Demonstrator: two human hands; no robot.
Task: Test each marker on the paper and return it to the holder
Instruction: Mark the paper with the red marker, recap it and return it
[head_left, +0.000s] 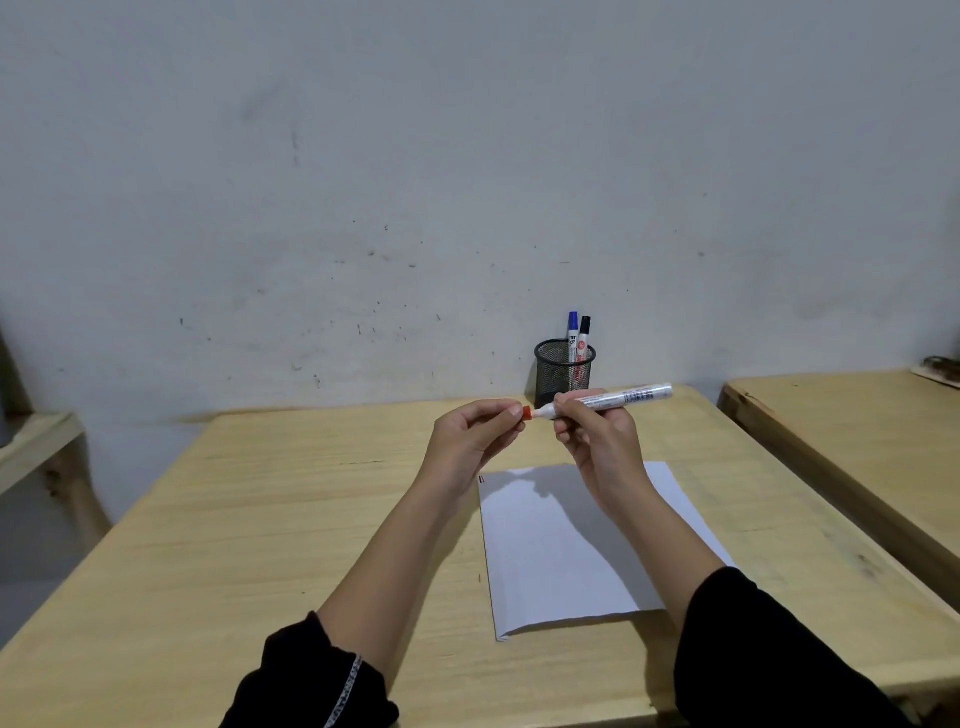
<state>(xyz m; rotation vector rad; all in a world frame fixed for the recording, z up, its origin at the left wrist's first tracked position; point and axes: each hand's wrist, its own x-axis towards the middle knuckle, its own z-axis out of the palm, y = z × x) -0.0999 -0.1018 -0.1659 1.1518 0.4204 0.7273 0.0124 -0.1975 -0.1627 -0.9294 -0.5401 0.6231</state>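
Right hand (592, 436) raised above the far end of the paper (566, 545), fingers clamped around the white barrel of a marker (602, 401) held nearly level, rear end pointing right, nose pointing left. Left hand (470, 436) just left of the marker's nose, thumb and fingertips pinched on a red cap (525, 413) at the marker's nose; not clear whether the cap is seated or partly off. Both hands close together, joined only through the marker, well above the surface (260, 519). Black mesh holder (564, 370) upright at the far edge of the surface, beyond the paper and directly behind the held marker, near the wall (415, 156). Inside the holder, a blue-capped marker (573, 335) and a black-capped marker (584, 338), standing side by side, caps up, leaning toward the holder's right rim. Paper flat on the surface, nearer than the holder and below the hands, mostly blank, with short red marks (481, 479) at its far left corner. Shadows of the hands cast on the far end of the paper. Black sleeves (753, 654) covering both forearms nearest the camera. Second wooden table (857, 431) to the right of the paper, apart from the first.
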